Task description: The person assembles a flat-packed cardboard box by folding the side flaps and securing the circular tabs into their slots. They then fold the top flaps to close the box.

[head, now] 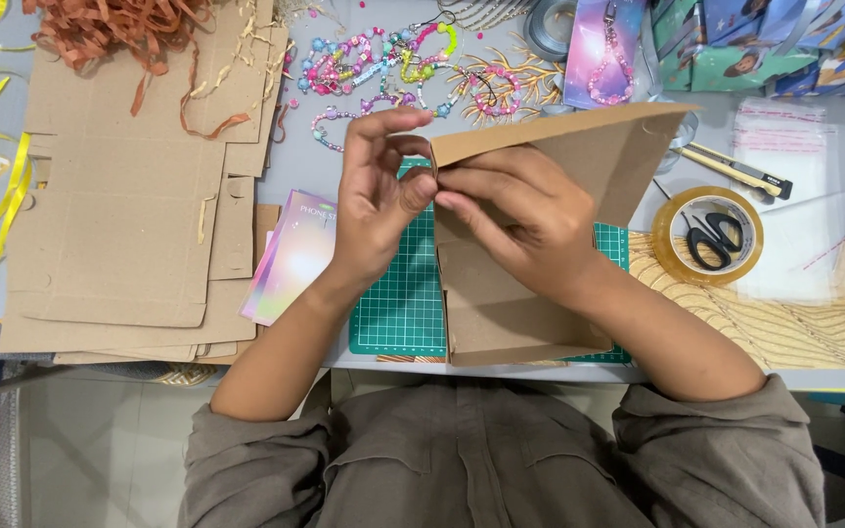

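Left hand [376, 200]: fingers curled, pinching the cardboard box [530, 244] at its folded corner.
Right hand [515, 225]: fingertips pressed on the same flap, probably gripping it.
Box: between both hands, over the green cutting mat [398, 298].
Left of left hand: flat cardboard stack [129, 215].

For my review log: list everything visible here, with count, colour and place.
cardboard box: one, brown, centre, part-folded
flat cardboard blanks: stack, brown, left
cutting mat: one, green, under the box
bead strings: several, multicoloured, top centre
pastel cards: few, left of the mat
tape roll: one, amber, right
scissors: one, black, inside the roll
utility knife: one, black and yellow, right
left hand: on the box flap
right hand: on the box flap
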